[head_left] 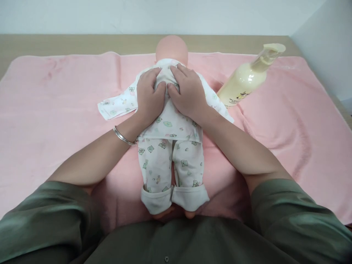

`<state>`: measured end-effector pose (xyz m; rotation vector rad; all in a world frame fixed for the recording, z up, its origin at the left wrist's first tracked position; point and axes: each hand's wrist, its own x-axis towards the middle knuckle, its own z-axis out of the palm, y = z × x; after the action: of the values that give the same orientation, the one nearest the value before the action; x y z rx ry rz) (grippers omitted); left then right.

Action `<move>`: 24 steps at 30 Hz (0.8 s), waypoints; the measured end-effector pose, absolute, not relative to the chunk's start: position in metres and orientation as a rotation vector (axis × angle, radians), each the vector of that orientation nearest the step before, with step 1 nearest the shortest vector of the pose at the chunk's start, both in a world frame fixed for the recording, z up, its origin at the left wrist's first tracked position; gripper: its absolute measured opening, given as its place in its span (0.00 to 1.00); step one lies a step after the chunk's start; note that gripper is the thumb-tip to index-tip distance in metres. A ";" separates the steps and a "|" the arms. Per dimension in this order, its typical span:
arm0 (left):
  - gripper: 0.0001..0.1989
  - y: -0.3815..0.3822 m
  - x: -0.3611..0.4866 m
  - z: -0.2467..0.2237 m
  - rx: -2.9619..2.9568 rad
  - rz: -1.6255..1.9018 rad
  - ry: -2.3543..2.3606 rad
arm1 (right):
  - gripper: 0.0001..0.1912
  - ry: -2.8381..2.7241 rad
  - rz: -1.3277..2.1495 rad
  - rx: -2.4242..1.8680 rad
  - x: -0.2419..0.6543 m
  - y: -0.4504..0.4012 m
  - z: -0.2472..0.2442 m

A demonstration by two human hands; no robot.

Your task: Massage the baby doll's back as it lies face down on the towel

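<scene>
Standing on the pink blanket, the pump bottle carries a yellow cartoon animal and small dark lettering too fine to read with certainty. The left hand and right hand lie on the upper back of a face-down doll in a printed top; their fingers are loosely together, thumbs spread apart from them, pressing on cloth without gripping it. The doll lies on the blanket, left of the bottle, its head toward the wall.
</scene>
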<state>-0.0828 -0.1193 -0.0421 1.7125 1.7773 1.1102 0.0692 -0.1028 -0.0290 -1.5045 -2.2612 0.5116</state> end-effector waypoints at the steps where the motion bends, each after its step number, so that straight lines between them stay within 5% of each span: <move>1: 0.14 -0.119 -0.083 -0.042 1.710 1.114 1.778 | 0.27 -2.262 0.514 -1.503 0.069 -0.103 -0.029; 24: 0.11 -0.119 -0.084 -0.047 1.718 1.119 1.778 | 0.27 -2.284 0.575 -1.556 0.071 -0.100 -0.023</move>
<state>-0.0844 -0.1195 -0.0473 1.7185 1.7785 1.1194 0.0706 -0.1000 -0.0231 -1.5556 -2.2841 0.5747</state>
